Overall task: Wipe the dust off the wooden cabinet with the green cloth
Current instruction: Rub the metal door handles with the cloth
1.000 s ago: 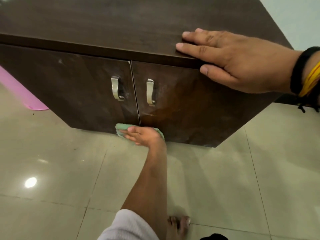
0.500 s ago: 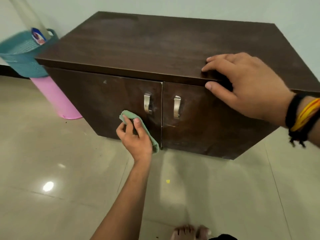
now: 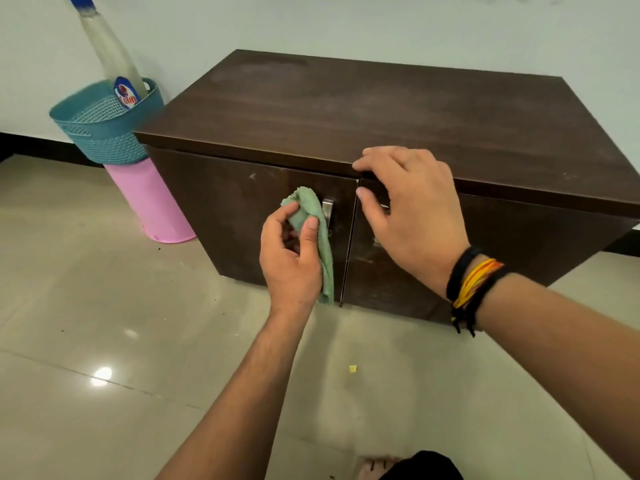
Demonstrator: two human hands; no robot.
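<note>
Since half a second ago the left hand (image 3: 291,261) has lifted the green cloth (image 3: 313,233) up the left door (image 3: 249,220), from near the bottom corner to the level of the metal handle (image 3: 328,211), and the right hand (image 3: 412,216) has slid off the cabinet top toward the seam between the doors.

Now the left hand pinches the bunched cloth between thumb and curled fingers, just in front of the left door beside the handle; whether the cloth touches the wood I cannot tell. A tail of it hangs down along the door's inner edge. The right hand is loosely spread and holds nothing, its fingertips at the front lip of the wooden cabinet (image 3: 381,112), above the right door.

To wipe well, I would judge it best to flatten the cloth under the palm rather than keep it wadded, press it flush to the door, and stroke from the handle outward, steadying the cabinet with the free hand.

Dark brown and low, the cabinet stands on the tiled floor against the wall. Pale dusty smears show on its top toward the back left, and small light specks mark the left door above the cloth.
</note>
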